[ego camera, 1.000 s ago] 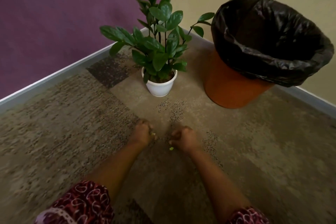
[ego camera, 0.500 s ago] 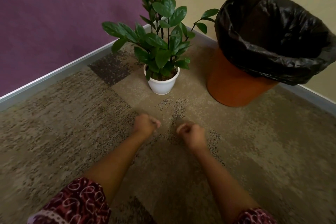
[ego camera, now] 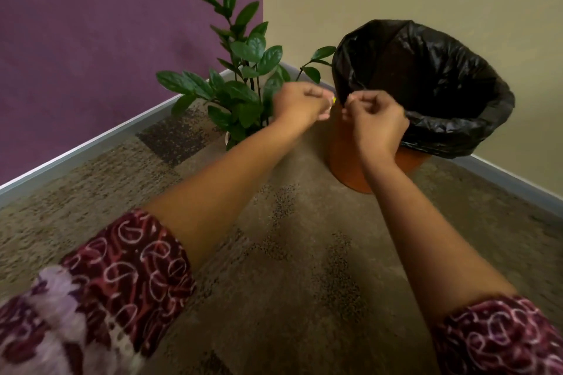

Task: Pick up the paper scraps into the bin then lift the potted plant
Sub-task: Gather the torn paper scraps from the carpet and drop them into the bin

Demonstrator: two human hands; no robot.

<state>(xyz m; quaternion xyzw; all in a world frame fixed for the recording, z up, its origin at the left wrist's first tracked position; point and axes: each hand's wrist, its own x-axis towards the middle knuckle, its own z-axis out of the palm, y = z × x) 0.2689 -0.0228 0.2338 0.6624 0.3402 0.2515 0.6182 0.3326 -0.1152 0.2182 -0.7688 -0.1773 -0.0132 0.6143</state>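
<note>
Your left hand (ego camera: 300, 103) was held in front of the potted plant (ego camera: 243, 94), its fingers curled and pinching a small yellow-green paper scrap (ego camera: 334, 99) at the fingertips. Your right hand (ego camera: 376, 119) was just beside it at the near rim of the bin (ego camera: 344, 158), fingers curled with thumb against forefinger; I cannot tell whether it held a scrap. The bin's black liner (ego camera: 457, 131) gaped open behind your right hand. The plant stood on the carpet (ego camera: 289, 253) in the corner, left of the bin, its pot mostly hidden by your left forearm.
</note>
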